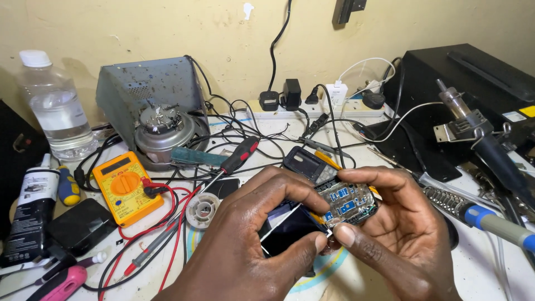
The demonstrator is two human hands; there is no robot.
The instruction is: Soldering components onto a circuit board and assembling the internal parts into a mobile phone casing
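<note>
Circuit board (pixel 346 202) pinched between left hand (pixel 251 245) and right hand (pixel 390 234) fingertips.

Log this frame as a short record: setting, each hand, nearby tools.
setting: cluttered repair bench against a yellowish wall
left hand: pinches the small dark screen
right hand: grips the circuit board, thumb at its lower edge
link: screen and board are joined by a flat cable
left of hands: yellow meter with red leads, water bottle
right of hands: blue-handled soldering iron
</note>
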